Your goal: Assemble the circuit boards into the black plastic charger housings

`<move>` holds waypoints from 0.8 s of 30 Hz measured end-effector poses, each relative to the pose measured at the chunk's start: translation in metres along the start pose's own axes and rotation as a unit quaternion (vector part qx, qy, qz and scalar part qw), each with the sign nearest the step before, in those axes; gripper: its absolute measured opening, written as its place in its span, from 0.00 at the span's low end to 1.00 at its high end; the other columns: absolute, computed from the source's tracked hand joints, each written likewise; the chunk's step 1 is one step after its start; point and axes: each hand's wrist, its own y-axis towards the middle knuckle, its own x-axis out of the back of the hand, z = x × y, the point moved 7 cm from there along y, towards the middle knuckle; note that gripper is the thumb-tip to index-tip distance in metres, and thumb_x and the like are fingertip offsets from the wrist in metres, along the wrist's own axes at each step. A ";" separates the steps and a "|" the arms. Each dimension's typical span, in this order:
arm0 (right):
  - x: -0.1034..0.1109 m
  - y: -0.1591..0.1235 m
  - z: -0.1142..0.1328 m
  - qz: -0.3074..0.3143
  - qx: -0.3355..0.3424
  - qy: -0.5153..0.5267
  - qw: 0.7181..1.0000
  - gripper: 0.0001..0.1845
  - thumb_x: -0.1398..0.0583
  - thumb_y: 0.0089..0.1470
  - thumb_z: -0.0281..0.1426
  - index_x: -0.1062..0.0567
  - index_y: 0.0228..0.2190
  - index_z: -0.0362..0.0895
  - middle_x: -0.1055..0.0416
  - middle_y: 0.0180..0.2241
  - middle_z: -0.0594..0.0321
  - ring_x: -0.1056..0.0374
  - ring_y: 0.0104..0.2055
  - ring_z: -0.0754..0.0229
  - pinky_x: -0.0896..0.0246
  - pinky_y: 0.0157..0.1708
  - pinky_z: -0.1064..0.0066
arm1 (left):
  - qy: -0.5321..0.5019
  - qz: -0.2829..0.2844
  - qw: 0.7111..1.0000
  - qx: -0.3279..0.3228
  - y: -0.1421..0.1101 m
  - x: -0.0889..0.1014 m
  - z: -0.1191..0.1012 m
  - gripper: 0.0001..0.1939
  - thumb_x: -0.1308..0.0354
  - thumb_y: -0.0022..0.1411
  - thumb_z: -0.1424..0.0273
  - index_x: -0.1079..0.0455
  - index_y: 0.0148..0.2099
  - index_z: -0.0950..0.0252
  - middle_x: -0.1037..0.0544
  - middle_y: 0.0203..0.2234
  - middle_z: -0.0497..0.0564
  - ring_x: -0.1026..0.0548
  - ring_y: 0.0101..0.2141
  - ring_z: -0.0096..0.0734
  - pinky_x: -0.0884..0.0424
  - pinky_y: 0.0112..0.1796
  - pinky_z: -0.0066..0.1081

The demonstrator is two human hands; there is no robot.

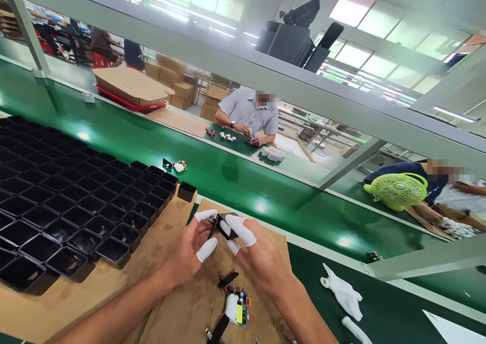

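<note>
Between my two hands, above a sheet of brown cardboard (182,293), is a small black plastic box (230,221). My right hand (264,255) grips it, with white finger cots on the fingers and one cot at the box's opening. At the opening's left side, my left hand (186,253), also in white cots, pinches a thin black plate (213,228); whether the plate is joined to anything is hidden. Below the hands lies a green circuit board (243,314) with a white block and a yellow label. Black plates (228,278) lie beside it.
Rows of open black boxes (79,202) fill the left side. Another circuit board (179,166) sits on the green conveyor belt (243,187). White gloves (343,291) lie at right. Across the belt, a person (250,114) handles small parts, near a green fan (398,189).
</note>
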 end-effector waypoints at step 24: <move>-0.003 -0.067 -0.067 0.136 -0.309 0.124 0.933 0.06 0.30 0.65 0.37 0.19 0.40 0.50 0.19 0.39 0.62 0.24 0.39 0.55 0.24 0.43 0.62 | 0.301 -0.112 0.947 0.027 0.006 0.028 -0.005 0.15 0.43 0.78 0.56 0.25 0.56 0.61 0.16 0.50 0.58 0.17 0.50 0.49 0.20 0.58 0.53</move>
